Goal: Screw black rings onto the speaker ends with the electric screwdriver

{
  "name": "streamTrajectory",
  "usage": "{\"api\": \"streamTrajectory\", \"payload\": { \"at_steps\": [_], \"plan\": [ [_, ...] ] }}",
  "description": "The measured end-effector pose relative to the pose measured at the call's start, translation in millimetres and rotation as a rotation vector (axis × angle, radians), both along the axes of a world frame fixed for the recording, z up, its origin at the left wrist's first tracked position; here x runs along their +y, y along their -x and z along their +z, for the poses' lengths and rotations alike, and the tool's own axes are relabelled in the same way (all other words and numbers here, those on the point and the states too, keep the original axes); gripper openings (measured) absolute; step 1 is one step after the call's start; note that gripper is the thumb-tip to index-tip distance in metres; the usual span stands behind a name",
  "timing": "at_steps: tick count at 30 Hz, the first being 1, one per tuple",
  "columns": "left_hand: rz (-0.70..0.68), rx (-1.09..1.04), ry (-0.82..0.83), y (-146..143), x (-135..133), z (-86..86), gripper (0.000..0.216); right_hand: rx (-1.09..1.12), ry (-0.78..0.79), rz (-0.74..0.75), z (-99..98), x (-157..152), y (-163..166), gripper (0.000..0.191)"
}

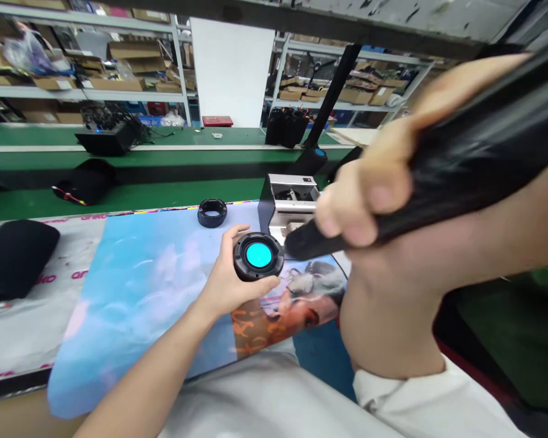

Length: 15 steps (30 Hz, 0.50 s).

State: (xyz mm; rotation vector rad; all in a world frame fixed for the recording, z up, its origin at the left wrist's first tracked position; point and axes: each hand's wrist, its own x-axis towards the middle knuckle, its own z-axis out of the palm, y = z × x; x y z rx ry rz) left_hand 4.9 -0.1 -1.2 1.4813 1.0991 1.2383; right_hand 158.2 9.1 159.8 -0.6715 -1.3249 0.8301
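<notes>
My left hand (pixel 231 274) grips a round black cap with a bright cyan disc (pixel 259 255) in its middle, thumb below and fingers around the far side. It is held over a printed blue mat. My right hand (pixel 369 188), blurred by motion, is closed around a long black tapered object (pixel 475 152); its exact kind is unclear. The narrow end comes very close to the cap's right edge; whether they touch I cannot tell. On the mat just behind lies a black ring (pixel 212 213). A silver-and-black machine with a small red switch (pixel 288 204) stands beyond the cap.
Black padded pieces (pixel 18 258) with wires lie at left, one farther back (pixel 86 181). A dark box with cables (pixel 105 137) sits on the green bench (pixel 173 159). A shelf edge (pixel 274 18) hangs overhead; shelves of cartons (pixel 137 58) stand behind.
</notes>
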Motion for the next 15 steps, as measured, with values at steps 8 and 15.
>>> {"api": "streamTrajectory", "payload": {
  "at_steps": [8, 15],
  "plan": [
    [-0.035, 0.066, -0.022, 1, 0, 2.9, 0.084, 0.202, -0.07, -0.181, -70.4, 66, -33, 0.043],
    [-0.037, 0.051, -0.02, 2, -1, 1.3, 0.084, 0.173, 0.003, -0.157, -95.1, 78, -37, 0.042]
  ]
}}
